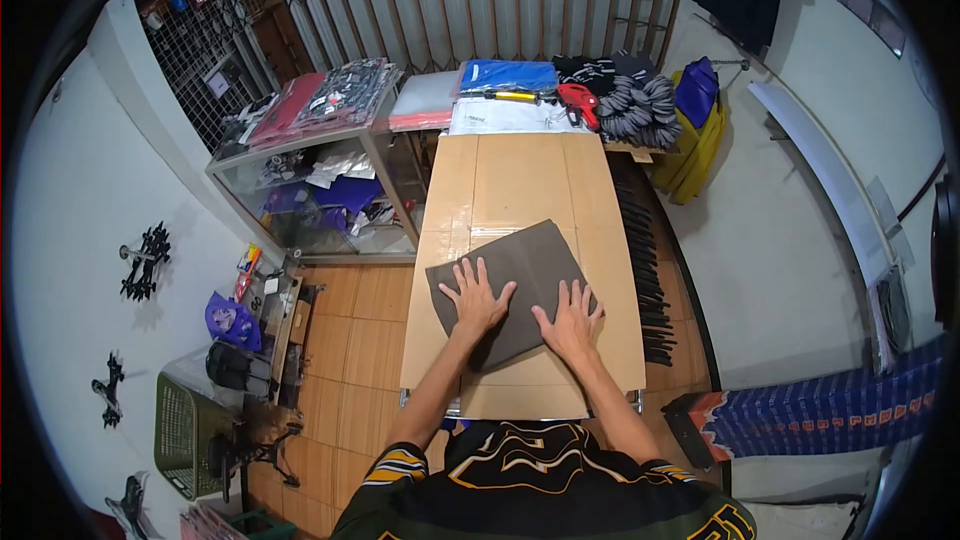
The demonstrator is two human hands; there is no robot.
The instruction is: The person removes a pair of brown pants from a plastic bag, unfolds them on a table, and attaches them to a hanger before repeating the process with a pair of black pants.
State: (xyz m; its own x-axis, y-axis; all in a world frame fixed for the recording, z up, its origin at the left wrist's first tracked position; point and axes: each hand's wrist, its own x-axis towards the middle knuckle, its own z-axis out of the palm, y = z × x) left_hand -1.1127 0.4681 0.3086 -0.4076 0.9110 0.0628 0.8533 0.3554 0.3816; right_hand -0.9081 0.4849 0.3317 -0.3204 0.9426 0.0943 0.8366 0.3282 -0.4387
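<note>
A dark grey-brown folded cloth (pixel 525 285) lies at a slant on the cardboard-covered table (pixel 515 175). My left hand (pixel 475 298) rests flat on its left part, fingers spread and pointing away from me. Near the right edge of the cloth, my right hand (pixel 572 320) presses down with the fingers apart. The thumbs point toward each other, with a strip of cloth showing between them. Neither hand grasps anything.
Behind the table are a blue packet (pixel 508 75), a red tape dispenser (pixel 579 105) and bundled striped gloves (pixel 635 110). A glass cabinet (pixel 310 175) stands at the left, with a green basket (pixel 180 435) nearer me. Dark strips (pixel 645 280) hang along the table's right side.
</note>
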